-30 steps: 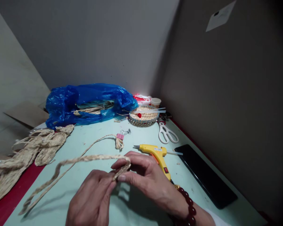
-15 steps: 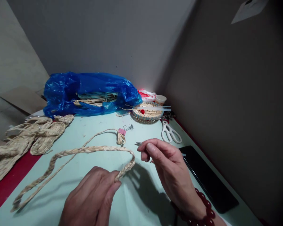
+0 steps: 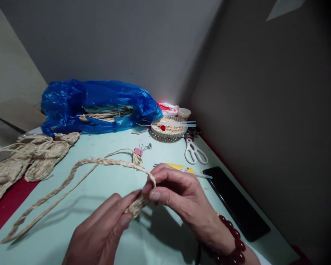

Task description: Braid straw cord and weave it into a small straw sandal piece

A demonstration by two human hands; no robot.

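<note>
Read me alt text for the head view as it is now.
A person's left hand and right hand hold a looping braided straw cord over a pale green table. Beyond them lie a partly hidden yellow glue gun, white-handled scissors and a blue plastic bag.

This looks like a craft workspace, with glue gun (image 3: 185,169), scissors (image 3: 191,147) and braided straw (image 3: 99,161) at one table (image 3: 171,151).
</note>
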